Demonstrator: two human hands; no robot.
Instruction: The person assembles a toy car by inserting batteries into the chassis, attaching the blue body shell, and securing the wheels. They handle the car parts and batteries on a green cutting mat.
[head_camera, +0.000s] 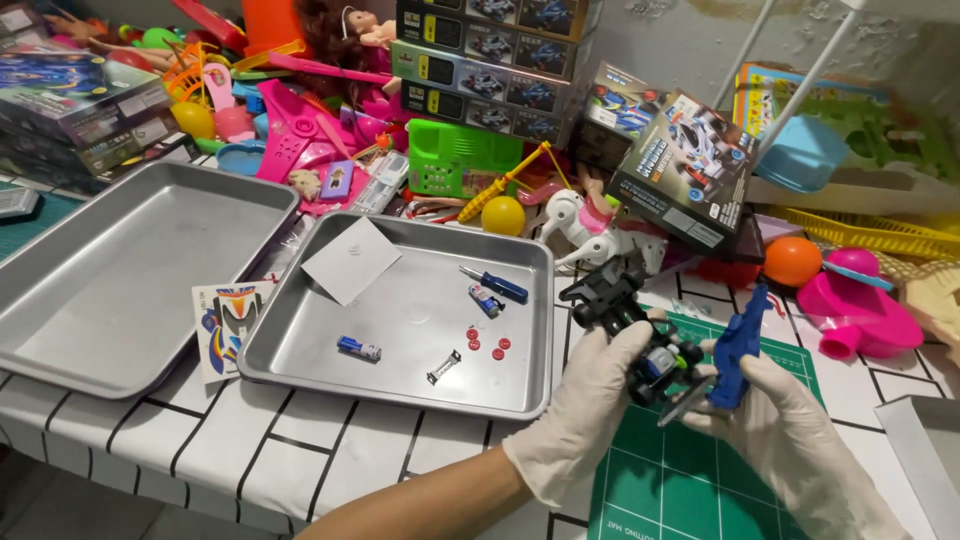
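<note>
Head view: metal tray (300, 350) beside toy chassis (640, 335).

Black toy car chassis (630, 325) and blue body shell (738, 345), held above the mat.

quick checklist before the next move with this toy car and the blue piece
1. Left hand grips the black car chassis: ok, fingers wrap it from below.
2. Right hand holds the blue body shell: ok, held upright beside the chassis.
3. Shell seated on chassis: not ok, the two are close together but not joined.
4. Small parts contained: ok, the red gears, screwdriver and metal shaft lie inside the near tray.
5. Wheels fitted: cannot tell, the hands hide part of the chassis.
6. Work over the green mat: ok, both hands hover above it.
</note>
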